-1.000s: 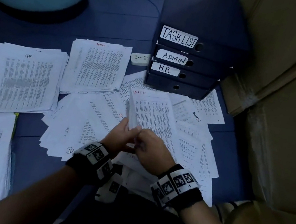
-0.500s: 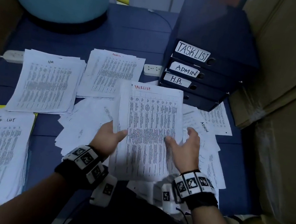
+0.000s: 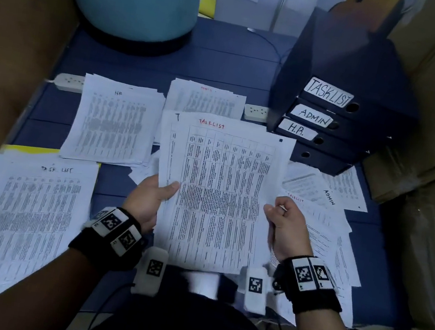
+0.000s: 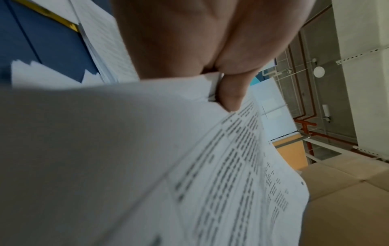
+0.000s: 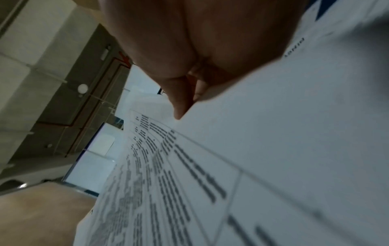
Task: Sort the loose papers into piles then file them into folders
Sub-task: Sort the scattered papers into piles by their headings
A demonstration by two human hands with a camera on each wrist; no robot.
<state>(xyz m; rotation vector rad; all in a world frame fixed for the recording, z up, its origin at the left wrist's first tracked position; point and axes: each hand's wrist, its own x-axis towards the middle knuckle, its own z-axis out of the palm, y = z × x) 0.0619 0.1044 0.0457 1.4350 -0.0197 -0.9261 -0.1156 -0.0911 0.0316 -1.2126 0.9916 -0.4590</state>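
A: Hands?
B: Left hand (image 3: 151, 202) and right hand (image 3: 285, 227) each pinch a side edge of the TASKLIST sheets (image 3: 219, 193), held up near the body; thumbs on top.
A: Beyond that?
B: Task list pile (image 3: 24, 222) near left; loose papers (image 3: 323, 224) right; HR pile (image 3: 114, 123) and admin pile (image 3: 206, 101) farther on the blue surface (image 3: 221, 60); labelled folders (image 3: 331, 120) stacked far right.

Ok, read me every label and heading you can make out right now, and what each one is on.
"TASKLIST": top binder's label
"ADMIN": second binder's label
"H.R.": third binder's label
"TASKLIST", red: held sheets
"HR": far-left pile
"TASK LIST": near-left pile
"ADMIN": loose sheet on the right
Far middle pile's red heading and all table print: too blurred.
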